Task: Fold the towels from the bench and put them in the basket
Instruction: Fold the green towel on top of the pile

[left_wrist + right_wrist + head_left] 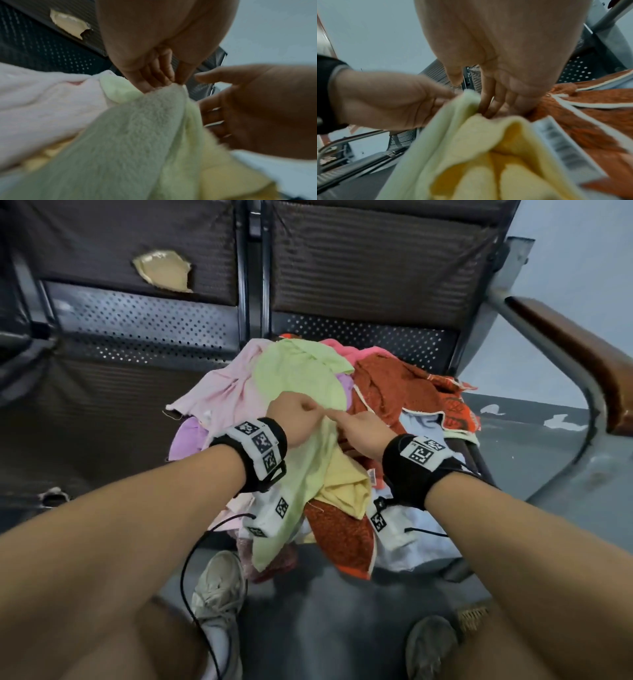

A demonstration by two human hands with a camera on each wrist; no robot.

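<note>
The left hand pinches the green towel atop the towel pile on the desk. The left wrist view shows the right hand beside it, fingers loosely apart; only the head view shows shoes.

Lower towels buried beneath green towel, right hand fingertips hidden behind folds, wrist views blurred, bench cropped left.
</note>
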